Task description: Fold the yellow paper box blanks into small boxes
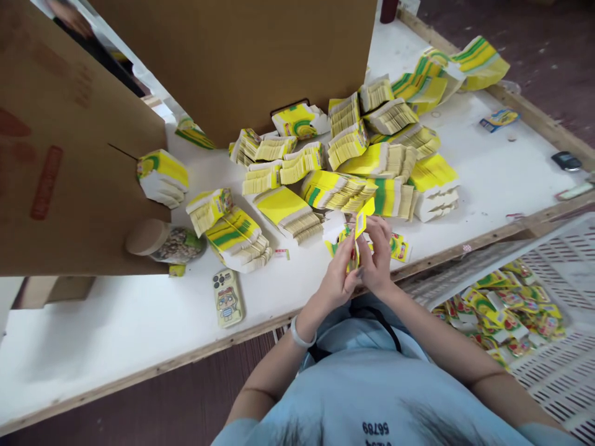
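Close to the table's front edge, my left hand [341,269] and my right hand [379,257] are closed around one small yellow carton [361,222]. Its flap sticks up between my fingers, and my hands hide its lower part. Just behind them lie stacks of flat, folded yellow cartons [288,210], white ends showing. A green-and-yellow carton [398,248] rests on the table beside my right hand. More yellow and white pieces lie partly hidden behind my left hand.
Tall brown cardboard boxes [242,62] stand at the back and left. A phone [227,298] and a lidded jar [176,243] are on the white table [139,334]. At my right is a white crate [553,365] holding many yellow cartons [506,310]. Another person's hand [72,17] shows top left.
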A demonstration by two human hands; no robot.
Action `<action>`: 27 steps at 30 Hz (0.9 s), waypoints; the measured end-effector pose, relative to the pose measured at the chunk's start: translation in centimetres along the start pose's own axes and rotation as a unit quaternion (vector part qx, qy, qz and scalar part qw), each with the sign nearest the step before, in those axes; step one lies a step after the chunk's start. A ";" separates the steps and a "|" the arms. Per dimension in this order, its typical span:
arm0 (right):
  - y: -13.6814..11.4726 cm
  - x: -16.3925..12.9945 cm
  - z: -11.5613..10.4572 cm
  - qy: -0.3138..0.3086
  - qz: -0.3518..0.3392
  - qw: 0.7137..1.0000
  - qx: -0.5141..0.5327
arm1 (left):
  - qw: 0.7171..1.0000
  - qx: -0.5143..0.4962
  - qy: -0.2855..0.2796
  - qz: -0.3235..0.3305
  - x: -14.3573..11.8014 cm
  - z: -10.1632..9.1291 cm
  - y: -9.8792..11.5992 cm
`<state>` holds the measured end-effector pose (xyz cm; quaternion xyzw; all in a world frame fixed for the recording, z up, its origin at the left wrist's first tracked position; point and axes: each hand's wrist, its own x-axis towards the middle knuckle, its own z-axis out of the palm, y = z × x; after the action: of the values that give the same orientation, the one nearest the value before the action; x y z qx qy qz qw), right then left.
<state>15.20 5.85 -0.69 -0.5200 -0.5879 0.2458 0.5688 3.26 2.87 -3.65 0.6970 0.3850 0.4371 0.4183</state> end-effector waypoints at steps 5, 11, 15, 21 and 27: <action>0.3 -0.2 0.1 -0.049 0.140 0.977 0.152 | 0.999 0.009 -0.019 -0.032 0.5 -1.3 1.7; 0.8 -0.3 -0.1 -0.076 0.121 0.985 0.101 | 0.999 0.000 0.000 -0.054 0.7 -1.1 2.4; 0.8 0.9 -0.8 -0.173 0.135 0.967 0.131 | 0.995 0.073 0.040 -0.048 0.2 -1.3 2.3; 0.0 0.0 -0.7 -0.089 0.136 0.977 0.140 | 0.990 0.067 0.059 -0.113 -0.2 -1.8 2.5; 0.5 -1.4 0.2 0.061 0.125 0.982 0.130 | 0.987 0.022 0.093 -0.128 -0.2 -0.7 2.3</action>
<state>14.89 4.85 -1.77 -0.5249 -0.4455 0.3577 0.6309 2.94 2.06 -1.44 0.6075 0.5177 0.4342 0.4177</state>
